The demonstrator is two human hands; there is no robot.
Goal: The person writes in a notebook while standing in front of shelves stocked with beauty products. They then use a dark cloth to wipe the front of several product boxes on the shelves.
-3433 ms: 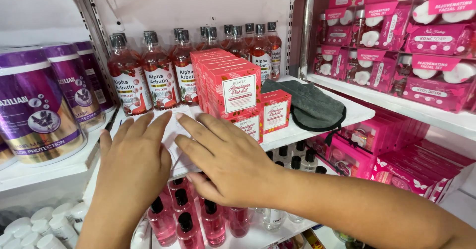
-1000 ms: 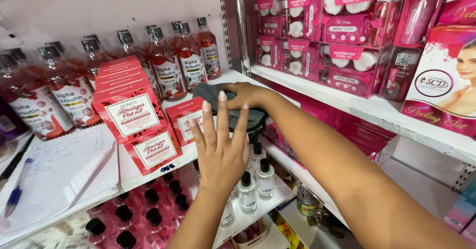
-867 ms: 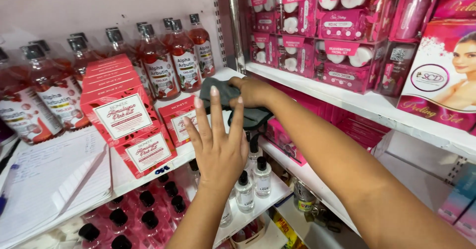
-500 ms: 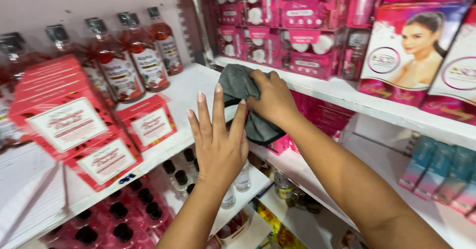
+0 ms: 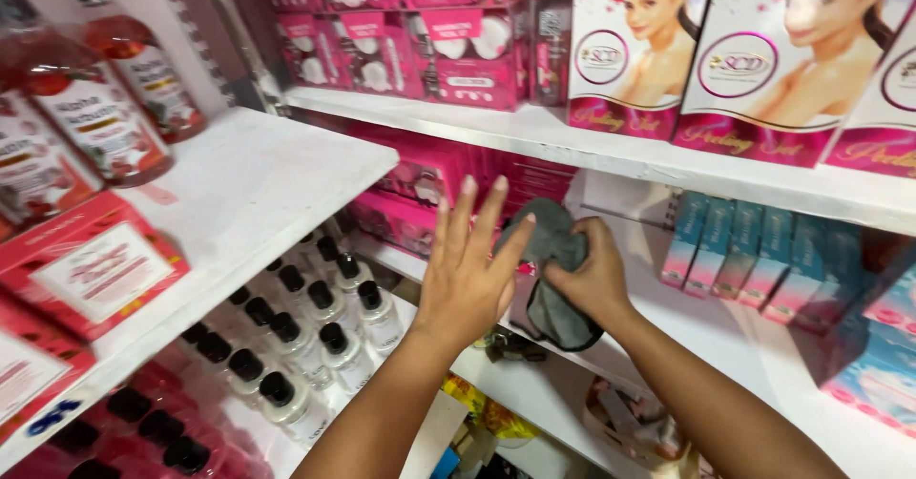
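**Right hand holds a grey cloth in front of a pink-stocked shelf, left hand spread beside it**

Head view: The right hand (image 5: 596,279) is closed around a dark grey cloth (image 5: 553,250), fingers curled into its upper folds. The cloth's long axis runs roughly up and down: the top bunches above the knuckles, and a loose tail hangs below the palm. It sits in the air just in front of the white middle shelf (image 5: 668,317), below the upper shelf edge (image 5: 534,135).

The left hand (image 5: 468,274) is flat and open, fingers spread and pointing up, holding nothing. It lies just left of the cloth, its fingertips close to the cloth's left edge; whether they touch cannot be told. The right hand is the one in contact.

Teal boxes (image 5: 711,245) stand on the middle shelf to the right of the cloth. Pink boxes (image 5: 420,169) lie behind the left hand. Clear bottles with black caps (image 5: 324,336) stand lower left.
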